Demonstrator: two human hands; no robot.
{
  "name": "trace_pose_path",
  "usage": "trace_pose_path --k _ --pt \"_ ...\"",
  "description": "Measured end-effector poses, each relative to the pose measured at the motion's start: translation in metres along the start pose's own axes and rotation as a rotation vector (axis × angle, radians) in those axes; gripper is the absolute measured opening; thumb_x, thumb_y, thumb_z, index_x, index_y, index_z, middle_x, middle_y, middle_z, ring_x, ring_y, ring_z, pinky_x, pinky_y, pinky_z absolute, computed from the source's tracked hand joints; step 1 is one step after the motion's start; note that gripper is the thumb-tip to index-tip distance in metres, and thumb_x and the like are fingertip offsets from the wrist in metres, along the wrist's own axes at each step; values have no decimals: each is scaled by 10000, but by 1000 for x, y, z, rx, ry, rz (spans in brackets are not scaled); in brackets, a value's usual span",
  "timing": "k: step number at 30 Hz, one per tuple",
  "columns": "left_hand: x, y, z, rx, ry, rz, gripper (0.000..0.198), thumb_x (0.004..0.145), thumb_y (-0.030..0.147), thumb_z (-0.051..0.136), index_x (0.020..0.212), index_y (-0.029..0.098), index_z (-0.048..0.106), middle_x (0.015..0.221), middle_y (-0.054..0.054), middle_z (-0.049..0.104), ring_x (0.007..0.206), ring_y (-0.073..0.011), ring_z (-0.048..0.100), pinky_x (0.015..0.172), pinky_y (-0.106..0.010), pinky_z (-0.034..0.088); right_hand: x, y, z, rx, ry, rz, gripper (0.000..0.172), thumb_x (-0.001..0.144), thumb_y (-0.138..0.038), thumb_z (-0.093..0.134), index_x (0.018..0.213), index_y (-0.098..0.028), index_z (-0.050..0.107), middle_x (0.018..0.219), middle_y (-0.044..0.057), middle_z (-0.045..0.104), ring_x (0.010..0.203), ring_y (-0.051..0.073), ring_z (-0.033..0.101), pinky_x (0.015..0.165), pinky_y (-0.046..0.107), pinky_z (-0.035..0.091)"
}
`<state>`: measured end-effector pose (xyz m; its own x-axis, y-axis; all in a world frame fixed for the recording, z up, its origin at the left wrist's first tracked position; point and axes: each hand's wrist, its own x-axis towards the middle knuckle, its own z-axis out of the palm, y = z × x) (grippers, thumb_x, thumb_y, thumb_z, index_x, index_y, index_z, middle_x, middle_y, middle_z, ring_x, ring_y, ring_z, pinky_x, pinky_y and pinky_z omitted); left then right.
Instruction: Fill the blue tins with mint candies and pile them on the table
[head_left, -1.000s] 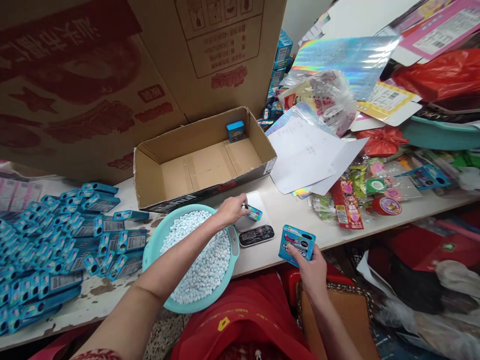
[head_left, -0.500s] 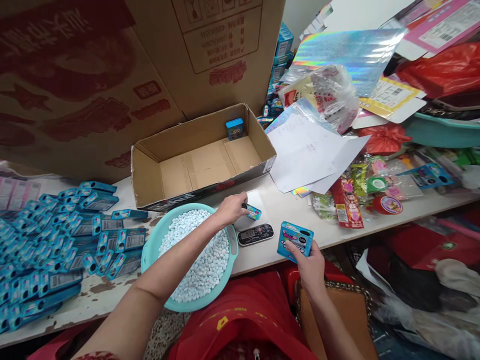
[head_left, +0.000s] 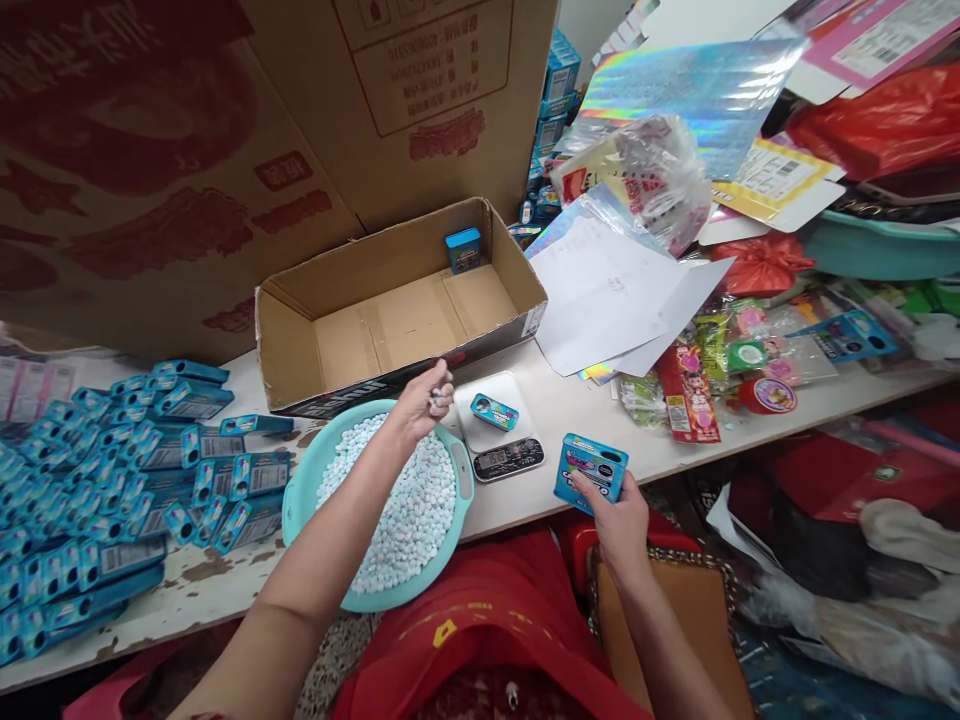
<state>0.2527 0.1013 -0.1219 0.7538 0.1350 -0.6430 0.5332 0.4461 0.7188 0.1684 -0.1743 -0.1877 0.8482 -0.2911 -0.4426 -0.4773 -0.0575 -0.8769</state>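
Observation:
My left hand (head_left: 426,402) is closed above the back edge of a teal basin (head_left: 300,480) of small pale candies (head_left: 409,530); small pale pieces show between its fingers. To its right, a small blue tin (head_left: 494,412) stands upright on the white plate of a scale (head_left: 510,460), with a dark opening in its top. My right hand (head_left: 615,505) grips a blue box (head_left: 590,470) over the front edge of the table, its printed face turned up.
An open cardboard box (head_left: 397,330) behind the basin holds one blue container (head_left: 463,250). Many blue containers (head_left: 112,470) are piled at the left. White papers (head_left: 615,290) and packaged sweets (head_left: 690,390) lie to the right. A large carton (head_left: 300,110) rises behind.
My left hand has left the tin on the scale and moved left over the basin's back edge. The tin stays on the plate. My right hand keeps its grip on the blue box.

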Motion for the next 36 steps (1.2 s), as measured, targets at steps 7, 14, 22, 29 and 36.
trace_pose_path --k 7,14,22,29,36 --pt "-26 -8 -35 -19 28 -14 180 660 95 664 814 123 575 601 -7 527 417 -44 423 336 -110 205 -1 2 1 1 10 20 480 529 -479 784 857 -164 629 771 33 696 693 189 622 682 342 540" --pt "-27 -23 -30 305 -3 25 261 669 344 711 682 148 539 474 47 443 335 -21 265 363 -157 105 -4 4 5 27 -22 7 494 536 -471 790 887 -165 624 795 33 694 700 192 626 689 351 542" --pt "-5 -16 3 1108 -79 432 61 677 152 614 629 182 593 705 -15 566 679 -153 491 621 -244 352 -6 4 3 15 -5 44 511 513 -478 799 881 -168 627 764 31 700 679 191 625 676 341 544" --pt "8 -12 24 1441 -172 475 223 666 18 520 736 209 610 757 -31 535 695 -175 482 667 -269 354 -6 8 3 46 -23 37 498 539 -473 787 895 -165 624 808 36 694 710 198 629 698 357 544" --pt "10 -10 16 1291 -136 542 206 648 22 511 691 193 618 682 -17 605 625 -151 517 595 -247 348 -3 11 0 63 -1 25 470 556 -463 782 876 -159 620 749 20 675 661 173 607 668 333 540"
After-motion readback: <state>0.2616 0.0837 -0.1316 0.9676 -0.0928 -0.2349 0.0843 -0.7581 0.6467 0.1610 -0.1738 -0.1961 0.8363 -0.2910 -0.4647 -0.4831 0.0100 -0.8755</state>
